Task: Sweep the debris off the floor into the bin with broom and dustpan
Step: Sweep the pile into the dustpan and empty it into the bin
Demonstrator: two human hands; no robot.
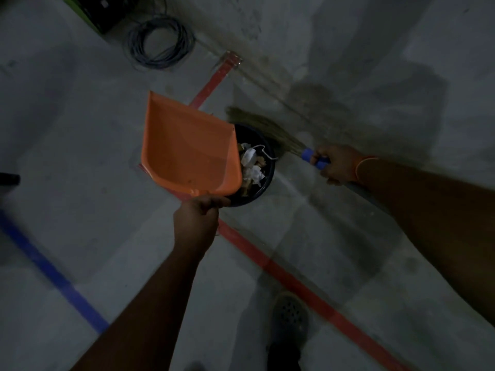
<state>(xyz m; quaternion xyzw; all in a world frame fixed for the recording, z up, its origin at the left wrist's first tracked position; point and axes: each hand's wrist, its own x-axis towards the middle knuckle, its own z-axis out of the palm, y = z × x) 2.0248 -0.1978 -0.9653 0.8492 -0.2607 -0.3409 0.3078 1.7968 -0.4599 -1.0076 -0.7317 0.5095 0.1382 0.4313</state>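
A view from above, looking down at two bare forearms over a dim grey concrete floor [80, 129]. No brand, label or writing can be read anywhere. The left hand [197, 218] is curled around the handle of one orange dustpan [187, 145], though the handle itself is hidden inside the fist. The dustpan is tipped over the left part of one round dark bin [267, 180], and its pan looks almost bare. Inside the bin lies the debris [253, 167]: crumpled white paper, brownish scraps and a thin white cord, too jumbled to count. The right hand [337, 164] grips one broom [267, 127] by its blue-wrapped handle, fingers closed around it, with an orange band [361, 167] around the wrist. The broom's soft, straw-coloured bristles fan out to the left, over the far rim of the bin. Two strips of coloured tape mark the floor: one red line [308, 287] running diagonally under the bin, and one blue line [53, 271] at the lower left. One coil of grey cable [160, 41] lies at the top, beside a dark box with a green edge [91, 12]. One dark perforated shoe [290, 317] shows at the bottom.
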